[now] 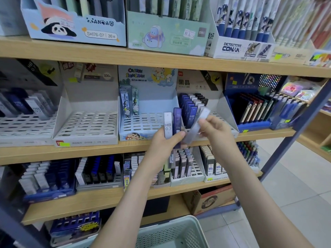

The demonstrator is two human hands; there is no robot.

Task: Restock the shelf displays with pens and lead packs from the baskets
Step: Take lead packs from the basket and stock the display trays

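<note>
Arms: the left arm (129,197) and right arm (250,185) reach up from the lower edge, and the hands meet in front of the Shinchan box's (148,97) right front corner.
Left hand (163,142): fingers curl round a bunch of lead packs (172,126) and grip them upright. The front one reads HB 0.7, with a purple pack (177,120) behind it.
Right hand (215,131): just right of the left. Thumb and fingers pinch a clear pack (198,122), which is tilted and blurred. Whether it touches the bunch cannot be told.
Tray (227,111): right of the Shinchan box, with blue and black packs in rows at its back.
Basket (172,233): below the Shinchan box, at the lower edge of the view, pale green and perforated.
</note>
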